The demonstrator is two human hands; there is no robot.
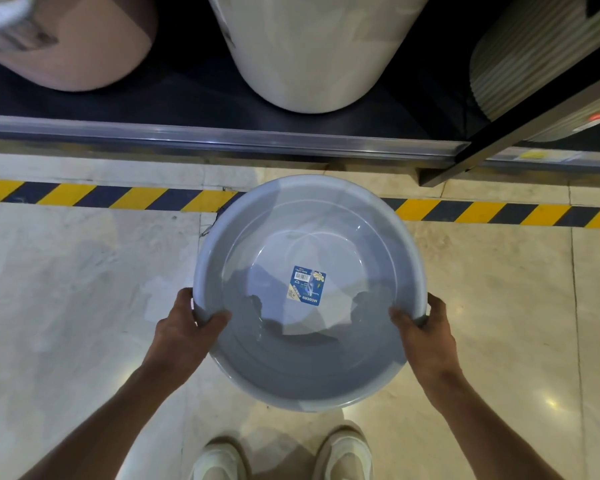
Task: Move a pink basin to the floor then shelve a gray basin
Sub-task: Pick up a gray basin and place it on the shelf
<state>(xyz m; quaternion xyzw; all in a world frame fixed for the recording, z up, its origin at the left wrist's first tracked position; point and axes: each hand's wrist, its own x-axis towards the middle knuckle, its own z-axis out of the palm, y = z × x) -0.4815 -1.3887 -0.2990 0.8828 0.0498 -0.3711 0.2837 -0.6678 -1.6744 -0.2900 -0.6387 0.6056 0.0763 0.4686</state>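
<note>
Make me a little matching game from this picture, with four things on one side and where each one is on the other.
Things:
1. gray basin
2. blue label
3. striped tape
4. white stack

Places:
A. on the shelf
B. stuck along the floor
C. held by the left hand and right hand
D. inside the basin's bottom

Pairs: 1-C, 2-D, 3-B, 4-A

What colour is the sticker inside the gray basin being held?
Mostly blue, with a white barcode patch and a yellow motif; the sticker shows in the head view, on the gray basin's bottom.

2 bare forearms, pale cream shoes [281, 455]
</note>
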